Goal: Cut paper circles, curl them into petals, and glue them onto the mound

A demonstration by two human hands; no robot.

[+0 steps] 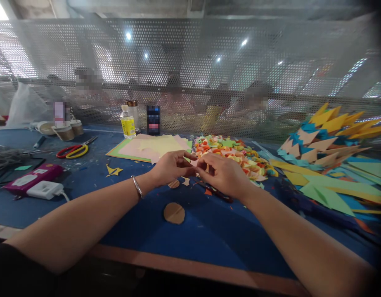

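Over the middle of the blue table, my left hand (174, 168) and my right hand (223, 173) meet at the fingertips. Both are closed in a pinch, and whatever small thing they hold between them is too hidden to name. A round cardboard disc (174, 213) lies flat on the table below the hands. Another small disc (173, 184) lies just under my left hand, partly covered by it. A pale paper scrap (185, 181) sits beside that disc. Behind my right hand is a heap of small coloured paper pieces (236, 154).
Coloured paper sheets (137, 148) are stacked behind my left hand, near a bottle (127, 123) and an upright phone (153, 119). Scissors (77, 150) and a purple power strip (35, 180) lie left. A spiky folded-paper piece (320, 140) stands right. Perforated metal screen (184, 53) closes the back.
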